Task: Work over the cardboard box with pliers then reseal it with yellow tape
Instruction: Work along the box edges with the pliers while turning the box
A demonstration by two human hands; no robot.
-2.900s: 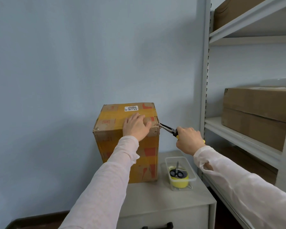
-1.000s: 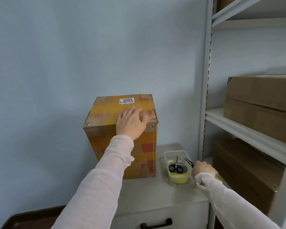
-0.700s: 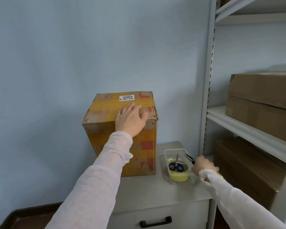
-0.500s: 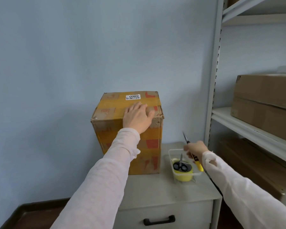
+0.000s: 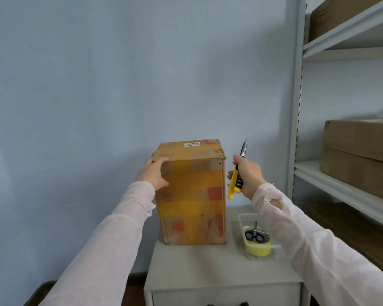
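Pale blue wall behind; grey cabinet top (image 5: 208, 261) below, carrying the cardboard box (image 5: 191, 195) upright near the back edge. Left hand (image 5: 152, 174) clamped on the box's upper left corner, fingers curled round the edge, thumb on the front face. Right hand (image 5: 248, 175) just beside the box's right side, fingers wrapped round the yellow handles of the pliers (image 5: 232, 186), nose pointing up, apparently closed. Judged to be at the pliers stage: flaps down, yellow bands across the front, no opening visible. Resealing not begun, yellow tape roll (image 5: 258, 249) lying in the clear tray (image 5: 241, 219) under the scissors (image 5: 255, 235). White label (image 5: 191, 144) on the box top readable as 0989; smaller print too fine to read.
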